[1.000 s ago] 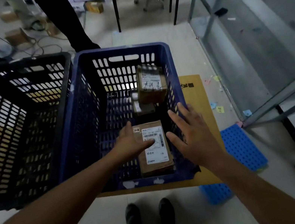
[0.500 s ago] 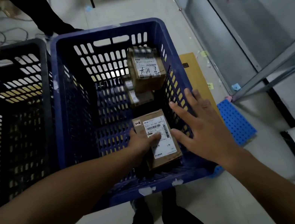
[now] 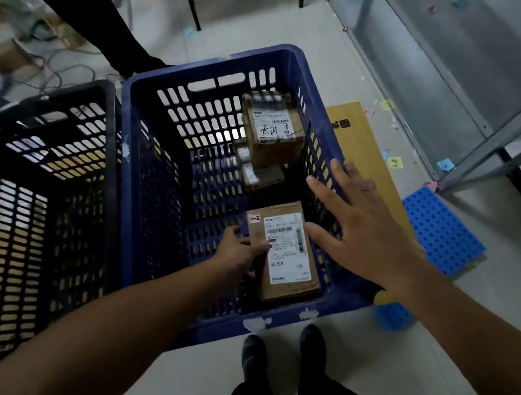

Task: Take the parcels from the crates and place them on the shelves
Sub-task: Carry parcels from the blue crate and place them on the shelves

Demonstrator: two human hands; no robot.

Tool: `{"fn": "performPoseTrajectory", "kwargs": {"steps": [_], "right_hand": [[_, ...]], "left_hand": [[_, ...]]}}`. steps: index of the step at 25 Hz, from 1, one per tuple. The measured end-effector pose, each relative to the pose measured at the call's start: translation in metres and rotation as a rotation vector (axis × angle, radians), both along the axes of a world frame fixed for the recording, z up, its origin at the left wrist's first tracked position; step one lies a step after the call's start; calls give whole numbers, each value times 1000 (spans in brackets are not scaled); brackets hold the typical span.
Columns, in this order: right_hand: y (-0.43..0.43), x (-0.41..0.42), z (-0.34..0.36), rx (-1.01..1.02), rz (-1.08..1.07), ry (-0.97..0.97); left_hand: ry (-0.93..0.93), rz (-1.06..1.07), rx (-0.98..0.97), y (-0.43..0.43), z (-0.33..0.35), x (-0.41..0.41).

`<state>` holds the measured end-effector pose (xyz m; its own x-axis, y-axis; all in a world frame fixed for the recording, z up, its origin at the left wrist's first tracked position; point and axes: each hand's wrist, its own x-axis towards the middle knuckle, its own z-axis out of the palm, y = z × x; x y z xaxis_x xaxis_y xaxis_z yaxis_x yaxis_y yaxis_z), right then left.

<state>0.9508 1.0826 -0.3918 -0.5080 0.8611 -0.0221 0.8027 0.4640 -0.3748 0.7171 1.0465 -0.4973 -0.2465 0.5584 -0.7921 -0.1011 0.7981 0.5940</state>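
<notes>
A flat brown parcel (image 3: 282, 252) with a white label lies at the near end of the blue crate (image 3: 257, 323). My left hand (image 3: 241, 253) is down inside the crate and grips the parcel's left edge, thumb on the label. Spread open, my right hand (image 3: 358, 225) hovers over the parcel's right side beside the crate's right wall, and I cannot tell whether it touches. A taller brown parcel (image 3: 273, 129) stands in the far right corner, with a smaller parcel (image 3: 262, 176) lying below it.
A black crate (image 3: 28, 210) stands touching the blue one on the left. Another person's leg (image 3: 114, 28) is behind the crates. A yellow board (image 3: 367, 157) and a blue perforated panel (image 3: 442, 231) lie on the floor at right, beside a metal shelf frame (image 3: 499, 137).
My left hand has slid from the top of the near parcel to its left edge and taken hold. My right hand stays spread beside it. My view has shifted slightly.
</notes>
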Motion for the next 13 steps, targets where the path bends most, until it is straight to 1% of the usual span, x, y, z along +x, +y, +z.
{"fn": "performPoseTrajectory", "kwargs": {"steps": [3, 4, 6, 9, 11, 13], "right_hand": [[-2, -1, 4, 13, 3, -113], [-4, -2, 6, 17, -5, -122], [-11, -5, 10, 33, -35, -80], [-37, -20, 22, 56, -108, 5], [-54, -36, 32, 13, -206, 111], [-67, -49, 45, -63, -288, 230]], "left_hand": [[70, -2, -13, -5, 6, -16], [77, -1, 9, -5, 9, -20], [59, 38, 90, -1, 25, -29], [15, 78, 337, -1, 72, -52], [8, 18, 529, -12, 107, -65], [1, -92, 694, -27, 139, -68]]}}
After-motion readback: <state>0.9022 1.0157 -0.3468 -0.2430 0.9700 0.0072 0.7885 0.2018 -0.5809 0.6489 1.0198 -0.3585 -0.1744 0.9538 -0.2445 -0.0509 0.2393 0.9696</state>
